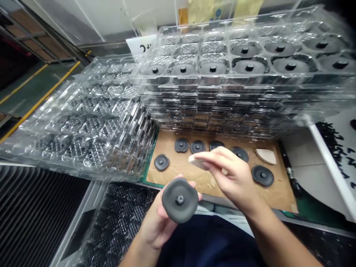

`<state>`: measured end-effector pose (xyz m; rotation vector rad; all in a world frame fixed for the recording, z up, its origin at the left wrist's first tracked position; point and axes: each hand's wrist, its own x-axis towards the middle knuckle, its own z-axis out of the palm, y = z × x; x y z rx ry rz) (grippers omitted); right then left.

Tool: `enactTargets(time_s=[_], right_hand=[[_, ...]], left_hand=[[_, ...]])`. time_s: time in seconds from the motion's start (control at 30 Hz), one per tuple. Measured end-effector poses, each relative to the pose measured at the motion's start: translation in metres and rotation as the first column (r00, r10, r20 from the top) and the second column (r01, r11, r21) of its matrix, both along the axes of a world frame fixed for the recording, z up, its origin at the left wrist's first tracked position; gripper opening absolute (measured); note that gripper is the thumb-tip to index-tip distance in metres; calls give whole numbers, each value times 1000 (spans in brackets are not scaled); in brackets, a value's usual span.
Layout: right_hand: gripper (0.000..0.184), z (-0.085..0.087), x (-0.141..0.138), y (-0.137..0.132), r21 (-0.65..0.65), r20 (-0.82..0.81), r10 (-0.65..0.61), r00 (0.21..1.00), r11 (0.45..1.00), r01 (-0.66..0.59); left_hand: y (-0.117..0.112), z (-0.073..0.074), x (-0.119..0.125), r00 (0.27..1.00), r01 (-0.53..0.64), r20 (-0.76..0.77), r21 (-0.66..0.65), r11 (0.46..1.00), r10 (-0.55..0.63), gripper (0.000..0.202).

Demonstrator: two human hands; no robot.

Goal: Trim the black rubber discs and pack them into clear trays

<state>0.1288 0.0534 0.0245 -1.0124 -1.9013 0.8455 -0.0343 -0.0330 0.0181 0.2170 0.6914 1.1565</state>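
My left hand (160, 222) holds a dark grey rubber disc (179, 200) with a small metal stud at its centre, face up toward me. My right hand (230, 176) hovers just above and to the right of it, fingers pinched on a small pale flat piece (196, 161). Both hands are over the front edge of a brown board (278, 193). Several more grey discs (262, 175) lie on that board, with a pale wedge-shaped piece (266, 156) at its right.
A tall stack of clear plastic trays (236, 96) stands behind the board; its top tray holds several discs (249, 67). Another stack of empty clear trays (83, 118) leans at the left. A white bin edge (328, 159) with black parts is at right.
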Motion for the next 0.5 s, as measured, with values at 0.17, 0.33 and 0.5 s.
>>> enactTargets(time_s=[0.17, 0.33, 0.5], right_hand=[[22, -69, 6, -21, -376, 90, -106, 990, 917, 133], [31, -107, -3, -25, -395, 160, -99, 982, 905, 156], [40, -97, 0, -25, -363, 153, -115, 981, 917, 164]], left_hand=[[-3, -2, -1, 997, -9, 81, -24, 1000, 11, 58], [-2, -1, 1, 994, -6, 107, -51, 999, 11, 52], [-4, -6, 1, 982, 18, 186, -57, 998, -8, 58]])
